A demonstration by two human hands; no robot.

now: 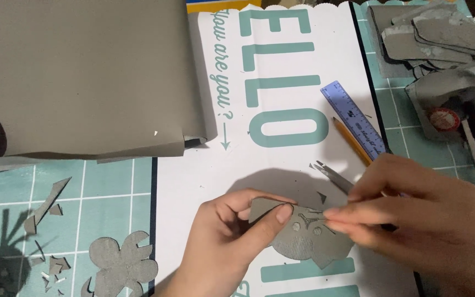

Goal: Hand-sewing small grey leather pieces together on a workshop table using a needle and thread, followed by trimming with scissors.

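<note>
Hands curl, seemingly pinching grey cutout between fingertips.

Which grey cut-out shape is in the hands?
The round ribbed piece, pinched between the left hand and the right hand; the flower-shaped one lies untouched.

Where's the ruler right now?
The ruler lies diagonally on the white sheet, right of centre, beside the pencil, just above the right hand.

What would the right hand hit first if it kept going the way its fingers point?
The right hand points left. First in line is the grey cut-out piece it already pinches, then almost at once the left hand's thumb. Depth is hard to judge from above.
</note>
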